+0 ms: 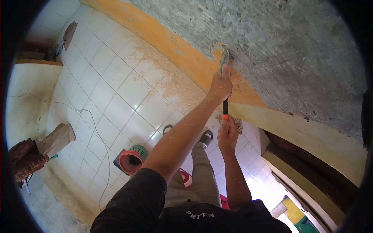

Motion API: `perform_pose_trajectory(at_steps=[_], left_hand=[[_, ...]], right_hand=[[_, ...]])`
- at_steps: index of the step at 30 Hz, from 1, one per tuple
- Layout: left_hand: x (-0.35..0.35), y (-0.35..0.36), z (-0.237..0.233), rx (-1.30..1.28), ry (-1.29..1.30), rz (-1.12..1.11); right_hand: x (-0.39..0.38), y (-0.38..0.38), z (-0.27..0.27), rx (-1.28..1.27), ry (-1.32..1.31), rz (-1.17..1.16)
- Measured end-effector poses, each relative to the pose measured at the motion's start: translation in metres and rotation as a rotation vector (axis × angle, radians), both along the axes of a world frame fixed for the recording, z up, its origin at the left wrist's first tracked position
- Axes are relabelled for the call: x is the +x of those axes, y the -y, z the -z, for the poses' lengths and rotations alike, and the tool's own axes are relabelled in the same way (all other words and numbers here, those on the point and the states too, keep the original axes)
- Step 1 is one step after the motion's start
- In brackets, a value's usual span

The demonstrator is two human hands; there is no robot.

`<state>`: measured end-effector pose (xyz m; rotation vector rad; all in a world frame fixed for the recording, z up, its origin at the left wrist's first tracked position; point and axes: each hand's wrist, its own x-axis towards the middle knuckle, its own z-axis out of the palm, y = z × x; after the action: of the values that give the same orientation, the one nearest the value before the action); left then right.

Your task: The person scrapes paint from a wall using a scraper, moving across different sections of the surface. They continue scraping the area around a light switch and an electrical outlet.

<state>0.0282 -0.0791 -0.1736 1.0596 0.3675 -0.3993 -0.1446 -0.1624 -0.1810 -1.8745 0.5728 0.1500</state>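
A long-handled scraping tool with a grey, pointed blade (224, 57) meets the wall where orange paint borders bare grey plaster. My left hand (222, 86) is closed around it just behind the blade, thumb lying along the metal. Lower down, my right hand (228, 134) wraps the black handle (225, 108) near its orange band (225, 116). Both arms reach forward, the left one farther. Around the blade tip, the orange paint strip (194, 52) has a ragged edge against the grey wall (272, 50).
Paint flakes and dust (171, 87) cover the white tiled floor (101, 85) along the wall. A green and pink basket (138, 152) stands left of my legs. A thin cable (95, 126) crosses the tiles. Brown cloth (29, 159) lies at far left.
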Motion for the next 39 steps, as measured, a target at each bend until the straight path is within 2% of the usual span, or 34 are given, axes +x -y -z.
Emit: perform_pose_trajectory(at_steps=[3, 6, 12, 15, 17, 18, 21, 23, 26, 30, 33, 35, 38, 39], left_hand=[[-0.006, 0.002, -0.009, -0.04, -0.038, -0.034], [-0.006, 0.001, -0.012, -0.05, -0.059, 0.025], [-0.012, 0.007, -0.004, 0.047, -0.01, 0.079], [-0.006, 0.011, -0.002, -0.025, -0.012, 0.023], [-0.008, 0.011, 0.002, -0.011, 0.034, 0.014], [-0.011, 0.011, 0.005, -0.021, 0.02, 0.011], [-0.005, 0.01, 0.005, -0.008, 0.047, 0.014], [-0.011, 0.009, 0.002, -0.127, -0.029, 0.03], [-0.011, 0.006, -0.002, -0.139, -0.095, 0.042], [-0.007, 0.002, 0.004, -0.091, -0.026, 0.051], [-0.007, 0.007, 0.002, -0.134, -0.073, 0.021], [-0.015, 0.018, 0.004, -0.096, 0.006, 0.04], [0.003, 0.0, 0.004, -0.044, 0.003, -0.015], [0.005, 0.004, 0.012, -0.052, -0.006, -0.015]], right_hand=[[-0.007, -0.006, -0.01, 0.092, -0.043, 0.057], [-0.007, -0.012, -0.021, 0.175, -0.09, 0.083], [-0.009, -0.009, -0.023, 0.305, -0.13, 0.121], [-0.001, 0.002, -0.012, 0.28, -0.155, 0.082], [-0.005, 0.001, 0.0, 0.093, -0.044, 0.013], [-0.006, 0.001, 0.001, 0.083, -0.058, 0.011], [0.001, -0.001, 0.002, 0.092, -0.114, 0.04], [-0.006, 0.004, 0.003, 0.107, -0.08, 0.059], [-0.006, 0.005, 0.001, 0.083, -0.09, 0.037], [-0.001, -0.001, 0.002, 0.036, -0.105, 0.028], [-0.002, 0.009, 0.003, 0.126, -0.07, 0.096], [-0.011, 0.021, 0.004, 0.169, -0.116, 0.099], [0.011, 0.01, 0.004, 0.033, -0.05, -0.014], [0.018, 0.003, 0.006, 0.057, -0.053, -0.022]])
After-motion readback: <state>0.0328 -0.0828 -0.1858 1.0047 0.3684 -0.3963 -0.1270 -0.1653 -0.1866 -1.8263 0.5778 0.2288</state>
